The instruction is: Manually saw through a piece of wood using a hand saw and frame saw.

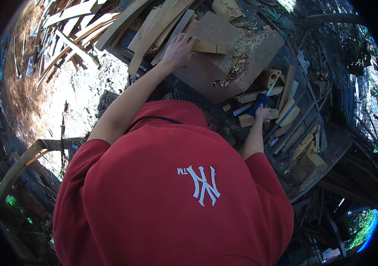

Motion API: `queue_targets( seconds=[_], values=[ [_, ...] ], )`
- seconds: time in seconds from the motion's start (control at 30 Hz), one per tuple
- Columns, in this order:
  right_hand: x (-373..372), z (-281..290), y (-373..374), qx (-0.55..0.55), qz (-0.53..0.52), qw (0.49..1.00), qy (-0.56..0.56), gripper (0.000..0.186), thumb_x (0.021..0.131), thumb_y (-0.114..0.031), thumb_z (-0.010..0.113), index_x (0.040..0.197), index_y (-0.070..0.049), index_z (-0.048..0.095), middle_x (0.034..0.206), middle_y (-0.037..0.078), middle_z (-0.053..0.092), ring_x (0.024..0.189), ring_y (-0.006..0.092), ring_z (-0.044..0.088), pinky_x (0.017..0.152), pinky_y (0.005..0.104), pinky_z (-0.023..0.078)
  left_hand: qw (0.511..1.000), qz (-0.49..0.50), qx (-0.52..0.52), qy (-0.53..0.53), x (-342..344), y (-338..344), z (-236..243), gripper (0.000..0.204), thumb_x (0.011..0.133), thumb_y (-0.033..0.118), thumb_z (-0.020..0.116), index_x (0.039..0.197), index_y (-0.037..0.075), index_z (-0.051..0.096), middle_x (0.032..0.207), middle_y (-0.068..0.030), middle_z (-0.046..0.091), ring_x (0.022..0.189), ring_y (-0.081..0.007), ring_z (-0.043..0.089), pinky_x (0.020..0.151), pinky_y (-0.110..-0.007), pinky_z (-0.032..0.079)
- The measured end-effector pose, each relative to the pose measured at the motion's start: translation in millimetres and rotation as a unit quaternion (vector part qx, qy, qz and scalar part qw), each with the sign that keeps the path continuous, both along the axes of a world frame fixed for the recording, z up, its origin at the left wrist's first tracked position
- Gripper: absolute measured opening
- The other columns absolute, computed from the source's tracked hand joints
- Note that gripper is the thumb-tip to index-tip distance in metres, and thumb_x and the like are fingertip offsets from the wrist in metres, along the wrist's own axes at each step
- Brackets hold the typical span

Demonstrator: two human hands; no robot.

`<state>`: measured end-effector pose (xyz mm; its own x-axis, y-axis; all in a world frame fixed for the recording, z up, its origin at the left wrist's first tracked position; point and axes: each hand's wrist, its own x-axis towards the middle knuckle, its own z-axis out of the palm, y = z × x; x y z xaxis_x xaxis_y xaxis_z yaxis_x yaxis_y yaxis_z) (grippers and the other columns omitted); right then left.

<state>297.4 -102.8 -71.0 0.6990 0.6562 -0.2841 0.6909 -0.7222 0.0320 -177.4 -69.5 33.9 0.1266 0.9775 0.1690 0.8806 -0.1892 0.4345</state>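
My left hand (179,49) is closed over the near end of a short wooden block (213,47). That block rests on a broad wooden work block (202,77), whose right side carries a heap of shavings (238,62). Lower right, my right hand (263,114) has its fingers curled at a dark blue object (256,106); its kind and the fingertips are hard to make out. Beside it are a light-blue flat strip (242,110), a pale wood offcut (245,120) and a rounded wooden piece with holes (269,79).
Long curved boards (164,24) are piled beyond my left hand. Several offcuts (304,144) lie on the dark bench (331,153) at right. More thin slats (76,46) are scattered on the sunlit ground. A bent wooden piece (18,168) stands at far left.
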Motion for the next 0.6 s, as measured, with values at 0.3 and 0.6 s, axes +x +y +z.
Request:
queue_targets(
  seconds=[0.3,0.6],
  values=[
    [-17,-15,20,-0.084,-0.025,0.993,0.078,0.057,0.085,-0.045,0.062,0.121,0.000,0.061,0.130,0.021,0.056,0.133,0.0422,0.037,0.108,0.0571,0.025,0.998,0.050,0.020,0.024,-25,-2,-1,0.050,0.076,0.019,0.066,0.121,0.001,0.053,0.116,-0.0125,0.053,0.116,-0.0305,0.047,0.098,-0.040,0.038],
    [-64,50,-29,0.147,0.004,0.984,0.102,0.053,0.088,-0.032,0.057,0.116,0.014,0.054,0.114,0.032,0.059,0.107,0.0452,0.057,0.092,0.0484,0.043,0.996,-0.020,-0.088,-0.020,-78,12,15,0.056,0.081,0.022,0.066,0.133,0.013,0.049,0.105,-0.0165,0.050,0.105,-0.0336,0.051,0.090,-0.041,0.042]
  ],
)
